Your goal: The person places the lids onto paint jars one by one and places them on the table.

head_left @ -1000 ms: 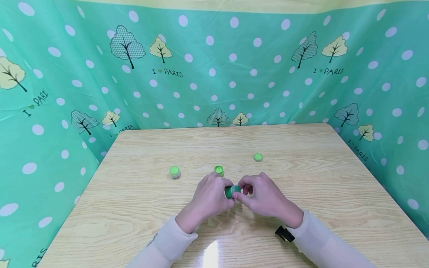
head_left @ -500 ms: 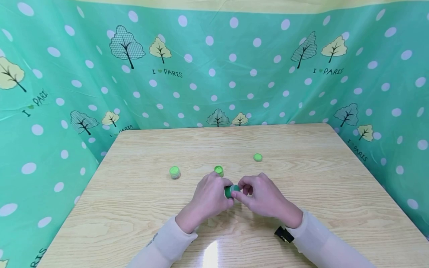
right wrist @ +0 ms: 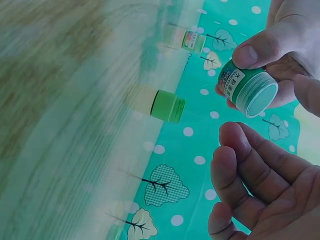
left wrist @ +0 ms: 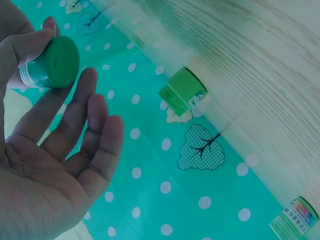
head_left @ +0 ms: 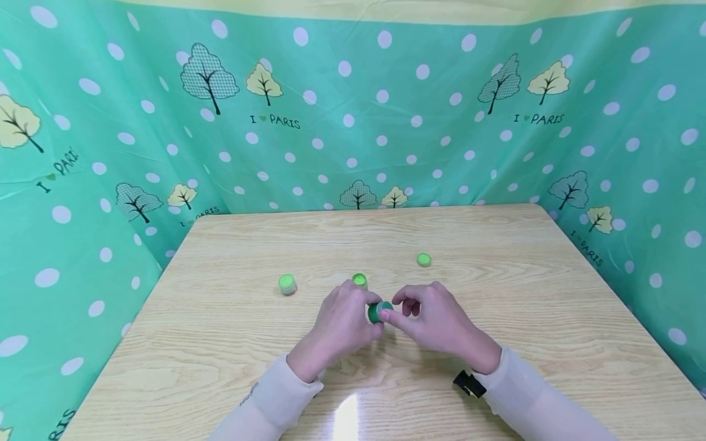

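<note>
A green spotty curtain (head_left: 353, 147) hangs behind the pale wooden bench (head_left: 165, 367) where a person works. Their left hand (head_left: 344, 318) pinches a dark green jar (right wrist: 231, 82) between thumb and fingers, up off the bench and tipped so its clear lid (right wrist: 261, 99) faces the right hand (head_left: 441, 318). The right fingers are bent but apart around the lid; I think there is a little gap, so they seem to hold nothing. Just behind is a light green jar (head_left: 360, 280) that looks lidless. A capped jar (head_left: 287, 284) stands to the left, and a loose cap (head_left: 423, 260) lies farther back on the right. To me it looks like lid-turning. I'd press the left thumb on the jar's body, away from the lid, put the right thumb and fingers on opposite sides, and twist gently. Tipped paint might spill, so I'd stand the jar straight before pulling the lid away.
</note>
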A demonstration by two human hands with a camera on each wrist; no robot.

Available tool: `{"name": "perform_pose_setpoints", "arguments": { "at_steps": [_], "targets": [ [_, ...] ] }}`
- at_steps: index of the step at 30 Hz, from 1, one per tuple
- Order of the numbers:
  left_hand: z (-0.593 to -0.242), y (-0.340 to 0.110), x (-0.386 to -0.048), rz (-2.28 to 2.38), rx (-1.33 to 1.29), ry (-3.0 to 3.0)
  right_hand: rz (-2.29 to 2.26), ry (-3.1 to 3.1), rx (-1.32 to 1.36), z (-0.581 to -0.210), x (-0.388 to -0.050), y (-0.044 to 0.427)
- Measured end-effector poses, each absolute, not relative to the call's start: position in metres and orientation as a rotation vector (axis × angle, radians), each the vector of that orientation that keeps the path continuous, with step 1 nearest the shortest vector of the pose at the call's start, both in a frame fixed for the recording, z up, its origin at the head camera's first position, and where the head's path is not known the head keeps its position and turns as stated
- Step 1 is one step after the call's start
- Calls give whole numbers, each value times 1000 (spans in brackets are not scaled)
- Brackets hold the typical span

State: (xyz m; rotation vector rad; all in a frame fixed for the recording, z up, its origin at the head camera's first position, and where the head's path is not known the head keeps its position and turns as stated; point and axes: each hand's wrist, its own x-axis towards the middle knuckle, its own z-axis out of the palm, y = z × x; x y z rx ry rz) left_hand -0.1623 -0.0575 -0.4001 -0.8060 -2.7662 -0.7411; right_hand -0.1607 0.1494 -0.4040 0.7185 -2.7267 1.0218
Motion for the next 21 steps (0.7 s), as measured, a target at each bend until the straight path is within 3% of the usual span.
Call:
{"name": "perform_pose_setpoints", "arguments": {
  "at_steps": [21],
  "targets": [
    [-383, -78, -175, -754, -655, -2754, 954, -2767, 691, -398, -159, 161]
  ]
}}
